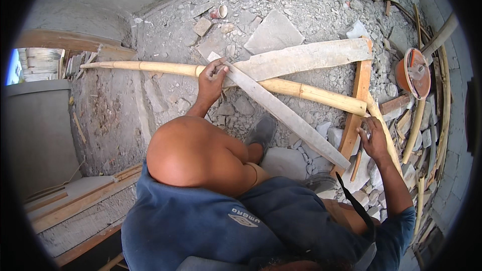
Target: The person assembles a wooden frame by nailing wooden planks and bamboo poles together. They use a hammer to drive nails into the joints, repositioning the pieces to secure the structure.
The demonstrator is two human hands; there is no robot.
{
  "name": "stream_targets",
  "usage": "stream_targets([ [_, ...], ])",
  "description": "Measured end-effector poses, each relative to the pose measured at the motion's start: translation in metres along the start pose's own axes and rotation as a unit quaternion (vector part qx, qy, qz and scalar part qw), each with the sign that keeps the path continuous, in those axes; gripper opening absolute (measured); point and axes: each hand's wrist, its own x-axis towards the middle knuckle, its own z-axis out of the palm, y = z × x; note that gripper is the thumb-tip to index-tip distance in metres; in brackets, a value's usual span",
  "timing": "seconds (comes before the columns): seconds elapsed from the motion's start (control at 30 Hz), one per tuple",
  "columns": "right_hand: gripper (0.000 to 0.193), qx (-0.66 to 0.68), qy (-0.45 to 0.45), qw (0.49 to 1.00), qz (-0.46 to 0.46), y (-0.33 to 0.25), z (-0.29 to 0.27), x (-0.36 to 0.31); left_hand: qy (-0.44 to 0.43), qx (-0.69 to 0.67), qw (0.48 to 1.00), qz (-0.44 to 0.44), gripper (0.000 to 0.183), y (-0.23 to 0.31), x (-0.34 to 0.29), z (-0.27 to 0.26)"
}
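Observation:
A long, straight grey wooden strip [286, 113] slants from the upper left to the lower right, lying across a bamboo pole [311, 93]. My left hand [211, 81] is closed on the strip's upper end, thumb and fingers around its edge, beside the pole. My right hand [374, 139] is by the pole's thick right end, fingers bent and apart, with nothing visible between them. Just under that hand, a thin brown stick or handle [356, 165] leans over the stones. An orange-brown timber [357, 95] runs beneath the strip's lower end and the pole.
A wide, pale board [311, 57] lies behind the pole. Rubble and a flat stone slab [274, 32] cover the ground beyond. At right are an orange bucket [414, 74] and more poles [442, 115] along a block wall. Timber planks [85, 200] lie at lower left.

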Motion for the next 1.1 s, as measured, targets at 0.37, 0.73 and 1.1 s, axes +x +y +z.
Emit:
stream_targets([
  [0.37,0.038,0.12,-0.041,0.949,0.29,0.1,0.12,-0.244,-0.003,0.057,0.998,0.041,0.02,-0.002,0.004,0.012],
  [0.73,0.041,0.457,0.098,0.783,0.411,0.068,0.188,-0.178,0.024,0.128,0.988,0.083,0.019,-0.006,0.004,0.015],
  [1.1,0.025,0.318,0.048,0.874,0.365,0.083,0.027,-0.187,0.028,0.244,0.959,0.141,0.017,-0.011,0.006,0.017],
])
